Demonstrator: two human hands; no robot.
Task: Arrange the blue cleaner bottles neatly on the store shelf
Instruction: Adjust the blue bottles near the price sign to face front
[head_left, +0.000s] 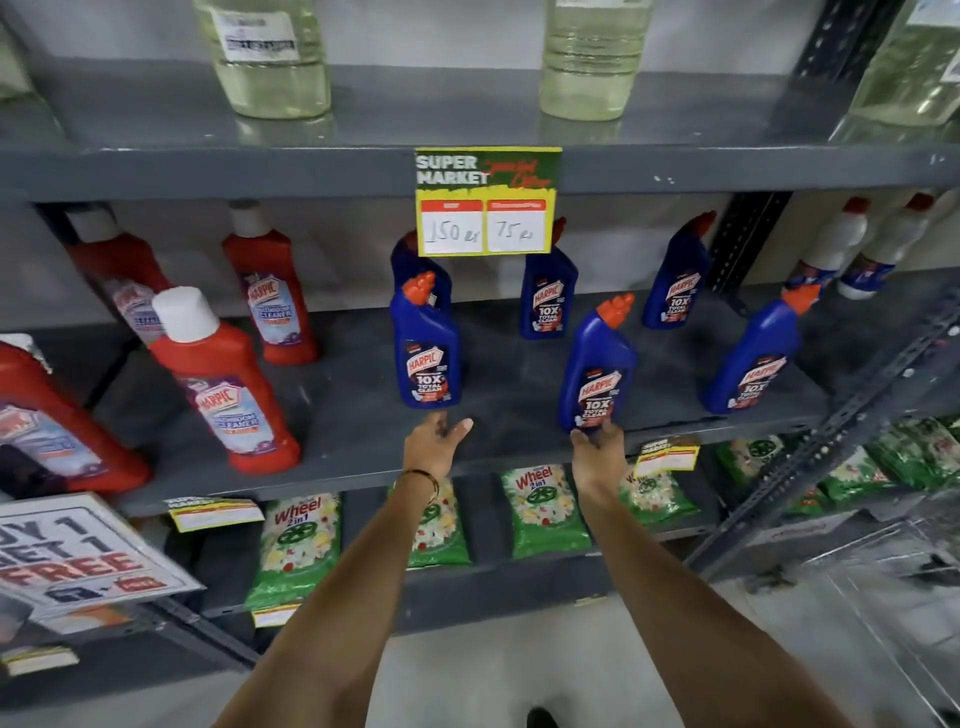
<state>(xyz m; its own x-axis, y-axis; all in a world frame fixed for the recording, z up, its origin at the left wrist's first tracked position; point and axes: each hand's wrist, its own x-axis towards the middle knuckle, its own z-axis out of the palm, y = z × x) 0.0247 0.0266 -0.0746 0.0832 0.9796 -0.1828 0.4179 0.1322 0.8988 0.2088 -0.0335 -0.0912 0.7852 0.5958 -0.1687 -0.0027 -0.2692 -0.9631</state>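
Note:
Several blue cleaner bottles with orange caps stand on the grey middle shelf (519, 374). The front row holds a left bottle (426, 343), a middle bottle (597, 369) and a right bottle (753, 358). Behind them stand more blue bottles: one behind the left bottle (415, 262), another (548, 293) below the tag, and one further right (675, 280). My right hand (597, 447) grips the base of the middle front bottle, which leans right. Just below the left front bottle, my left hand (436, 439) hovers with fingers apart, holding nothing.
Red cleaner bottles (223, 379) fill the shelf's left side. A yellow price tag (485, 202) hangs from the shelf above. Green detergent packs (545, 509) lie on the lower shelf. White bottles (841, 244) stand at the far right, beyond a black upright.

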